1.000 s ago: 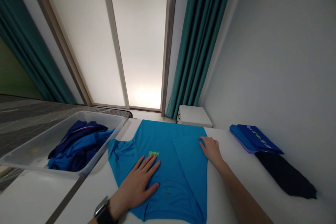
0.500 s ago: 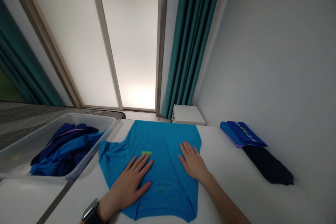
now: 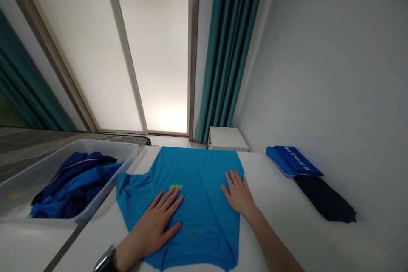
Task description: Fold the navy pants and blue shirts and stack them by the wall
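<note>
A bright blue T-shirt point(image 3: 194, 204) lies on the white table point(image 3: 267, 238), its collar toward me and a small green print on it. Its right side is folded inward, while the left sleeve sticks out crumpled. My left hand point(image 3: 156, 223) lies flat on the shirt just below the print, fingers spread, with a watch on the wrist. Near the folded right edge, my right hand point(image 3: 238, 194) rests palm down with its fingers apart. Neither hand grips the cloth.
A clear plastic bin point(image 3: 127, 153) on the left holds dark and bright blue clothes point(image 3: 76, 185). Folded blue items point(image 3: 296, 161) and a dark cloth point(image 3: 325, 199) lie at the right by the wall. Beyond the table stands a white cabinet point(image 3: 228, 138).
My right hand has slid slightly right toward the shirt's folded edge. My left hand stays flat on the cloth. The view has shifted a little.
</note>
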Demonstrator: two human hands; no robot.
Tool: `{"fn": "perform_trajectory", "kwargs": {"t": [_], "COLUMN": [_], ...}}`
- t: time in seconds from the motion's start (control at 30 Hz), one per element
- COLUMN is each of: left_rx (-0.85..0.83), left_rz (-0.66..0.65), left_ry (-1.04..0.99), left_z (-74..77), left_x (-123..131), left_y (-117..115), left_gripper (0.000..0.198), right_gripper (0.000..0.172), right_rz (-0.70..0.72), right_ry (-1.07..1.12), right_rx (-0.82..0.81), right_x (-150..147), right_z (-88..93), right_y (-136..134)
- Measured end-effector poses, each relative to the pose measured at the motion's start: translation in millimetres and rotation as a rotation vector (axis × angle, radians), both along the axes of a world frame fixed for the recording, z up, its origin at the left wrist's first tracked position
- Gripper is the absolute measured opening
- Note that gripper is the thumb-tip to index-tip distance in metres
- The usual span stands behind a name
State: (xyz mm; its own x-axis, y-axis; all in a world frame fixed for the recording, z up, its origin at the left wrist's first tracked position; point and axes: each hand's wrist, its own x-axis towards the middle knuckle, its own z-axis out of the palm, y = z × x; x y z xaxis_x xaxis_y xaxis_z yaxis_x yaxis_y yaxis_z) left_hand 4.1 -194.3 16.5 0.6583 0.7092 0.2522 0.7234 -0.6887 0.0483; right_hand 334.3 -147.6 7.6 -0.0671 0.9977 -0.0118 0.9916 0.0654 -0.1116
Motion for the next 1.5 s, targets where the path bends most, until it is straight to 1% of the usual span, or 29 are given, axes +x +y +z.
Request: {"fn": "perform_trajectory", "kwargs": {"t": [0.17,0.27,0.4,0.5,0.57,0.7,0.9,1.0,1.1,1.17,1.27,1.33,1.43,1.5], "left_rx": [-0.009,-0.018,-0.032,-0.041,-0.046,-0.066,-0.099,-0.102,-0.107,-0.105,-0.097,-0.090,-0.078,-0.071], "left_rz": [0.007,0.002,0.000,0.002,0.008,0.017,0.027,0.025,0.027,0.030,0.035,0.036,0.028,0.022], "left_ry": [0.024,0.005,-0.004,0.002,0.006,0.006,0.014,0.007,0.009,0.011,0.025,0.033,0.029,0.023], "left_z": [-0.2,0.0,1.5,3.0,4.0,5.2,7.4,8.3,8.2,7.9,7.3,6.8,5.8,5.2], "left_x": [0,1,1,1,1,2,3,3,3,3,3,3,2,2], "left_y": [0,0,-1,-2,-3,-4,-5,-5,-6,-6,-5,-4,-3,-2], "left_gripper": [0.069,0.069,0.070,0.070,0.069,0.069,0.069,0.069,0.068,0.068,0.068,0.068,0.068,0.068], "right_gripper": [0.070,0.070,0.064,0.064,0.065,0.069,0.071,0.066,0.056,0.053,0.051,0.050,0.048,0.047], "right_rz": [-0.015,0.013,0.128,0.226,0.244,0.221,0.233,0.197,0.065,-0.021,-0.109,-0.146,-0.177,-0.182], "right_ry": [0.006,-0.012,0.019,0.061,0.074,0.060,0.049,0.049,0.031,0.017,0.009,0.020,0.037,0.037], "right_rx": [0.032,0.066,0.108,0.104,0.074,0.013,0.032,0.130,0.268,0.321,0.341,0.328,0.306,0.301], "right_x": [1,-3,-21,-38,-47,-55,-54,-47,-27,-10,13,23,30,32], "right_z": [-0.4,4.7,17.3,21.7,19.9,11.1,2.5,2.9,6.7,7.8,3.4,-2.2,-8.7,-9.8], "right_y": [2,5,10,11,10,7,5,11,20,27,32,35,38,40]}}
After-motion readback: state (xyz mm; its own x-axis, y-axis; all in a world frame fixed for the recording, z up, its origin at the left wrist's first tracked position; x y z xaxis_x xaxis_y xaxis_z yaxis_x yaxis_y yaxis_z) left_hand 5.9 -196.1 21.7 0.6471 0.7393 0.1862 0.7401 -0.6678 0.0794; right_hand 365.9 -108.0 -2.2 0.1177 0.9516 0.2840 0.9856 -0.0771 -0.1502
